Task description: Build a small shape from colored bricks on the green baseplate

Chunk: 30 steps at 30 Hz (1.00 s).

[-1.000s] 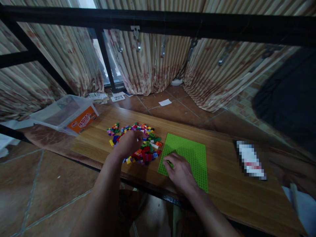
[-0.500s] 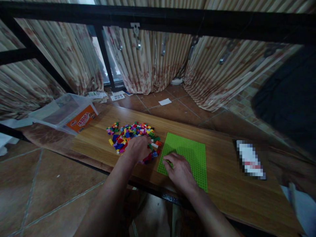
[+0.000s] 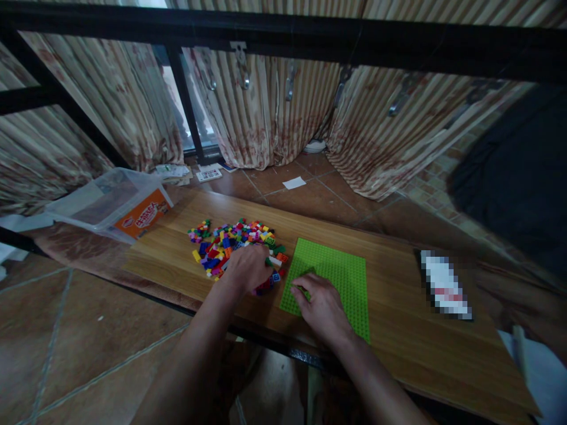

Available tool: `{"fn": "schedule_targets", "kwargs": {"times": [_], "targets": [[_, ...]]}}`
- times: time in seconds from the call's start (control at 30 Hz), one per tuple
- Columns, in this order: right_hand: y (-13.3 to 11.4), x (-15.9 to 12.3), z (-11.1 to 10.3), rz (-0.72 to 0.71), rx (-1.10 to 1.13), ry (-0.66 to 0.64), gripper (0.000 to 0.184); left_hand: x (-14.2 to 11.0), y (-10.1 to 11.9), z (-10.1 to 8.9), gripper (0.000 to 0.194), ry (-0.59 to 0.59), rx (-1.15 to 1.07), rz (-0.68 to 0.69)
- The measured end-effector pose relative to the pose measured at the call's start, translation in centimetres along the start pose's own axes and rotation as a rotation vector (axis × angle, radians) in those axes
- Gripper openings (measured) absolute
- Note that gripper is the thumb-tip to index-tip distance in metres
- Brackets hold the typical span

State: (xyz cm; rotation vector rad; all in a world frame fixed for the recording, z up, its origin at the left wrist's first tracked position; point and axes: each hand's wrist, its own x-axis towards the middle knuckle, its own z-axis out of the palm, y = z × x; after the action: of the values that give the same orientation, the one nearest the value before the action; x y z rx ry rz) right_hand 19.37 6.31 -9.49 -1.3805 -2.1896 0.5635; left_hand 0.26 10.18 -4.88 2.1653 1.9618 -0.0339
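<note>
My left hand (image 3: pixel 248 267) is down over the right part of a pile of small coloured toy bricks (image 3: pixel 215 255) on the wooden table. Its fingers curl closed and downward among the bricks, and whatever is in them is hidden beneath the hand. To the right of the pile lies a flat green studded baseplate (image 3: pixel 349 283). Over its left front part rests my right hand (image 3: pixel 319 302), loosely curved. Its thumb and forefinger tips stay slightly apart, with nothing visible between them.
A clear plastic tub (image 3: pixel 101 203) with an orange label stands at the table's left end. Towards the right of the wooden table (image 3: pixel 398 342) lies a blurred-out flat object (image 3: pixel 446 286). A black rail (image 3: pixel 287 38) and curtains run behind the table.
The whole view has shifted slightly to the left. Both hands keep nearly the same places over the pile and the baseplate.
</note>
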Motion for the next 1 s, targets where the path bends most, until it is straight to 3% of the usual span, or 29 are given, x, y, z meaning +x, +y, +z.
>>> {"fn": "schedule_targets", "kwargs": {"times": [0.13,0.3,0.43,0.63,0.8,0.9,1.0], "targets": [[0.6,0.2,-0.5,0.018,-0.001,0.009,0.015,-0.1,-0.4,-0.7,0.030,0.078,-0.145,0.026],[2.0,0.1,-1.3,0.114,-0.147,-0.017,0.020,0.2,0.0,-0.3,0.023,0.130,-0.514,0.203],[3.3,-0.5,-2.5,0.171,-0.233,-0.096,0.041,0.2,1.6,0.5,0.019,0.067,-0.681,0.285],[4.6,-1.5,-4.5,0.157,-0.159,-0.237,0.043,0.0,4.6,2.3,0.024,0.015,-0.878,0.304],[4.8,-1.7,-5.7,0.174,-0.014,-0.123,0.024,0.2,6.3,3.8,0.026,0.007,-0.972,0.296],[4.7,-1.5,-6.2,0.216,0.191,0.020,0.032,0.5,6.9,4.4,0.026,-0.021,-1.053,0.333],[4.6,-1.4,-6.2,0.191,0.387,0.018,0.040,0.8,7.4,4.8,0.024,-0.069,-1.140,0.406]]}}
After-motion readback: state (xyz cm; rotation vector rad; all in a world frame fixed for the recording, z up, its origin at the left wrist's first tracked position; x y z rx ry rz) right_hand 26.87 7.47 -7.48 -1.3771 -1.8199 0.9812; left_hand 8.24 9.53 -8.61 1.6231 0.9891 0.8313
